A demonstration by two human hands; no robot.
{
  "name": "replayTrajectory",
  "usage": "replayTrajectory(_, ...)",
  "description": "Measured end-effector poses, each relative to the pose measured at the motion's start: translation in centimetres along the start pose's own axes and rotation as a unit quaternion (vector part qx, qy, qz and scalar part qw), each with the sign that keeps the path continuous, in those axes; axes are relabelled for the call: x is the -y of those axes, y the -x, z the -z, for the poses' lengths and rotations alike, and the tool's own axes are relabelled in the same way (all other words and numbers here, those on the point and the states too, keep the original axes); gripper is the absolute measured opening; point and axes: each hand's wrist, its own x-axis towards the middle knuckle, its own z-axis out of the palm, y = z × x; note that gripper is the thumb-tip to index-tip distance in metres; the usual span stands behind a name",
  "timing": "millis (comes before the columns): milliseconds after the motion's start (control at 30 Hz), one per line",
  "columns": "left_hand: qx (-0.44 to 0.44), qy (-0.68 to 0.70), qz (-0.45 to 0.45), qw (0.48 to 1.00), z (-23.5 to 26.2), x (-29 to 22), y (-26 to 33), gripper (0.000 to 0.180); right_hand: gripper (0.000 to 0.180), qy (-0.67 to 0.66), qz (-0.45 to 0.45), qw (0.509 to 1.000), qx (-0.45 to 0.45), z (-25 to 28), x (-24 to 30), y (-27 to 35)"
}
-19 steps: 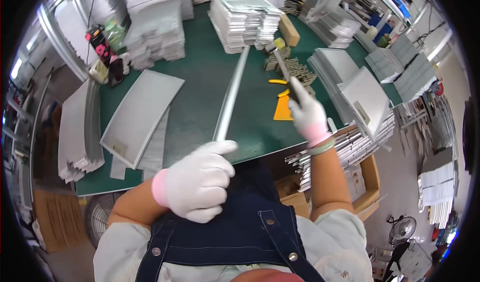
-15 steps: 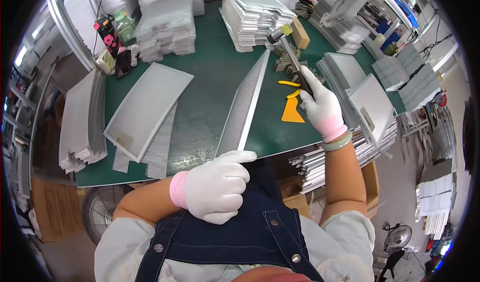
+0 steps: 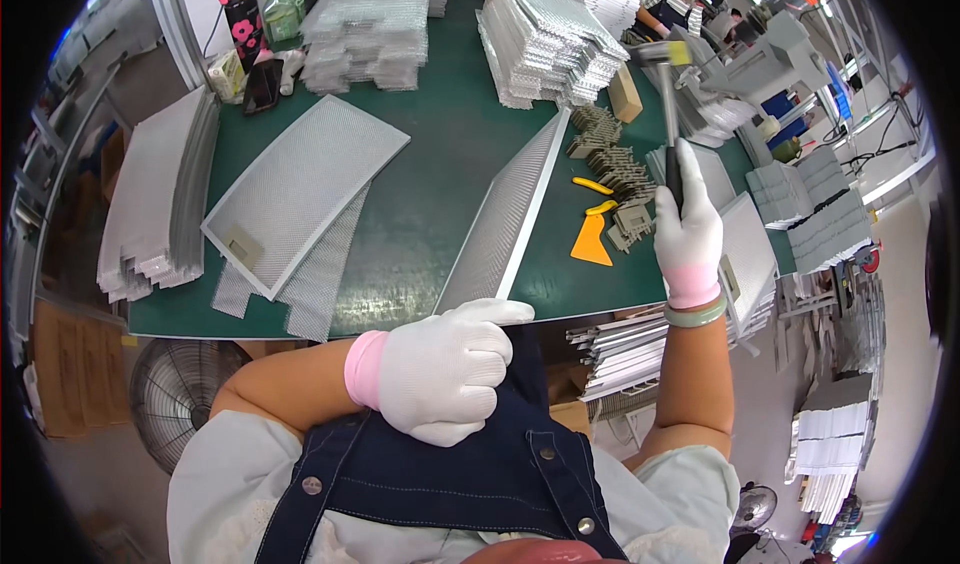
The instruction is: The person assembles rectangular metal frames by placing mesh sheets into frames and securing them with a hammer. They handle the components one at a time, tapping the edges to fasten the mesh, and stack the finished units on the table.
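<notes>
a long mesh filter panel [image 3: 505, 214] stands tilted on its edge on the green worktop [image 3: 440, 154], its near end gripped in the clenched left hand [image 3: 445, 369] at the worktop's front edge, which steadies it upright. the right hand [image 3: 688, 229] is closed round the dark handle of a hammer [image 3: 664, 99], raised head-up over the right side. just beside it lie an orange scraper [image 3: 590, 244] and small grey metal clips [image 3: 625, 179], probably kept within reach. a flat mesh panel [image 3: 300, 189] lies left; stacks of panels [image 3: 550, 34] stand behind.

Head-worn fisheye, looking down, green worktable [image 3: 440, 164] close
</notes>
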Motion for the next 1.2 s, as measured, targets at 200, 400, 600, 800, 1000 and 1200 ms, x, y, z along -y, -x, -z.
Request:
replayTrajectory(200, -0.023, 0.016, -0.008, 1.0, -0.4, 0.2, 0.2, 0.026, 0.058, 0.033, 0.05, 0.995, 0.086, -1.1, -1.1, 0.1)
replayTrajectory(400, -0.001, -0.012, -0.013, 1.0, 0.1, 0.2, -0.4, 0.026, 0.055, 0.051, 0.021, 0.991, 0.123, -2.1, -2.2, 1.1)
replayTrajectory(600, 0.167, -0.083, 0.022, 0.982, -2.1, 1.6, -3.2, 0.018, 0.056, -0.031, -0.155, 0.984, 0.077, -3.5, -4.0, 5.2)
replayTrajectory(800, 0.355, -0.125, 0.167, 0.911, -11.7, 8.5, -1.0, 0.033, 0.058, -0.052, -0.286, 0.948, 0.131, -5.1, -5.6, 10.5)
replayTrajectory(1000, 0.27, -0.165, 0.233, 0.919, -12.4, 9.2, 2.6, 0.075, 0.059, 0.131, -0.18, 0.953, 0.205, -5.6, -8.5, 12.7)
replayTrajectory(1200, 0.32, -0.181, 0.281, 0.887, -12.8, 8.9, 2.6, 0.069, 0.057, 0.175, -0.105, 0.956, 0.213, -7.6, -8.8, 10.1)
